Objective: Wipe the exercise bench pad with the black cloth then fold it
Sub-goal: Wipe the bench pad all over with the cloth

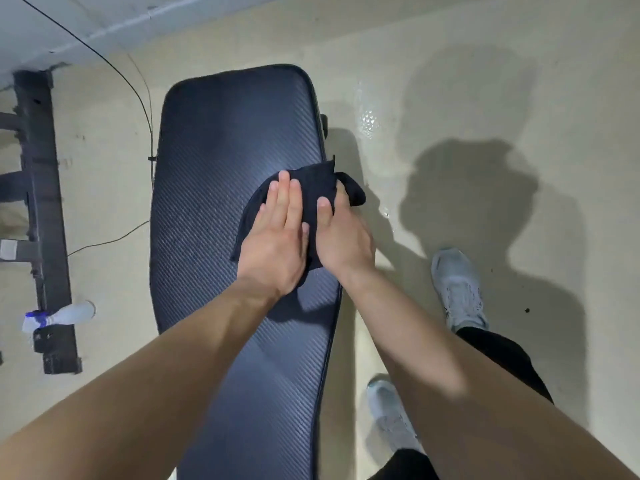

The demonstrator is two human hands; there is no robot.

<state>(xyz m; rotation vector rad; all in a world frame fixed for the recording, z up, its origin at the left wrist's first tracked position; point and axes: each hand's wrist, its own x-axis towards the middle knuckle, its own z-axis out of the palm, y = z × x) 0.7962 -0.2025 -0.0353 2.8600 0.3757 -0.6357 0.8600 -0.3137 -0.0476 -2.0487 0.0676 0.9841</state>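
Observation:
The long dark bench pad [225, 161] with a ribbed texture runs from the bottom of the view up to the middle. A black cloth [311, 183] lies bunched on the pad's right edge, one corner hanging over the side. My left hand [277, 237] presses flat on the cloth, fingers together and straight. My right hand [341, 233] lies beside it, thumb on top of the cloth and fingers curled around its right side at the pad edge.
A black metal frame [41, 202] stands on the floor at the left, with a white spray bottle [59, 317] lying against it. A thin cable [138, 91] trails across the pale floor. My feet in grey shoes [457, 289] stand right of the bench.

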